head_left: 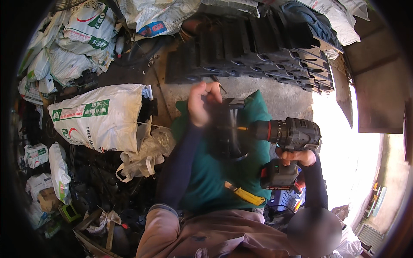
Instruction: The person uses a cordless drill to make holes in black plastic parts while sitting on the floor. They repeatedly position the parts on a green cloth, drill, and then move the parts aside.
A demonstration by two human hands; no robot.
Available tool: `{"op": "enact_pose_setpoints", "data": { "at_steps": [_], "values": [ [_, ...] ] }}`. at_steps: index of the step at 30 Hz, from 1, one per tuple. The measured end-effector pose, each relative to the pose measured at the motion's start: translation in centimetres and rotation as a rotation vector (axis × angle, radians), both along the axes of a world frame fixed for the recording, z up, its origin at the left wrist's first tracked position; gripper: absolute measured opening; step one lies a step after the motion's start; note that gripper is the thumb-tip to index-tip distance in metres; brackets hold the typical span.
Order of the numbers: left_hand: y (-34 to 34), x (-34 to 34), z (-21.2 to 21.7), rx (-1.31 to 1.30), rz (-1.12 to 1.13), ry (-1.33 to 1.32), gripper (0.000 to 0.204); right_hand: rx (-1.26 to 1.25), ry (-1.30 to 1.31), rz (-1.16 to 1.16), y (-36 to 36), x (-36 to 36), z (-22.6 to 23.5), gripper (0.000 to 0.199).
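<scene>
My left hand (202,103) is raised and closed around the top of a black rounded plastic part (228,133), which is motion-blurred. My right hand (297,157) grips the handle of a black cordless drill (292,133) with a red ring and a battery pack (278,174) at its base. The drill points left, and its bit (242,128) meets the black part. Both arms wear dark sleeves. Under the hands lies a green cloth (211,176), and a yellow-handled knife (245,195) rests on it.
Rows of stacked black plastic parts (258,51) fill the top. White woven sacks (99,116) lie at left, more (81,38) are piled at upper left. Clutter and a wooden box (92,234) sit lower left. A blue crate (284,200) and sunlit floor (340,150) are at right.
</scene>
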State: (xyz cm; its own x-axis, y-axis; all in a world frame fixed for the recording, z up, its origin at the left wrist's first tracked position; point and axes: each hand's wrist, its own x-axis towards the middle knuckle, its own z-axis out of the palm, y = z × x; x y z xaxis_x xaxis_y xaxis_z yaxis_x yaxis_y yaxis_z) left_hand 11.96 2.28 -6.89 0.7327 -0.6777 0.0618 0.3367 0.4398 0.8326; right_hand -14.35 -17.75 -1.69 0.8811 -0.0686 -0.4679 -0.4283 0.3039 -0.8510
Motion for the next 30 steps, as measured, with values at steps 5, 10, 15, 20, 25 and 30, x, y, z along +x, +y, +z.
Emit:
{"op": "enact_pose_setpoints", "data": {
  "at_steps": [5,10,15,20,25,30],
  "values": [
    [0.1,0.2,0.6,0.073,0.022,-0.025,0.059,-0.03,-0.066,0.004,0.9,0.4,2.1,0.057],
    [0.1,0.2,0.8,0.069,-0.029,-0.001,0.059,-0.043,-0.068,0.042,0.8,0.8,2.5,0.054],
    [0.1,0.4,0.2,0.068,0.016,-0.048,0.058,0.006,-0.059,0.068,0.4,0.9,1.3,0.051],
    [-0.2,1.1,-0.4,0.032,-0.055,0.044,0.055,-0.091,-0.099,0.066,0.3,0.8,1.5,0.046],
    [-0.3,1.1,-0.4,0.005,-0.093,-0.096,0.058,0.01,-0.108,0.15,0.0,1.1,2.0,0.037],
    [0.1,1.1,-0.6,0.037,-0.053,-0.102,0.059,0.044,-0.099,0.141,0.3,1.0,1.5,0.034]
  ]
}}
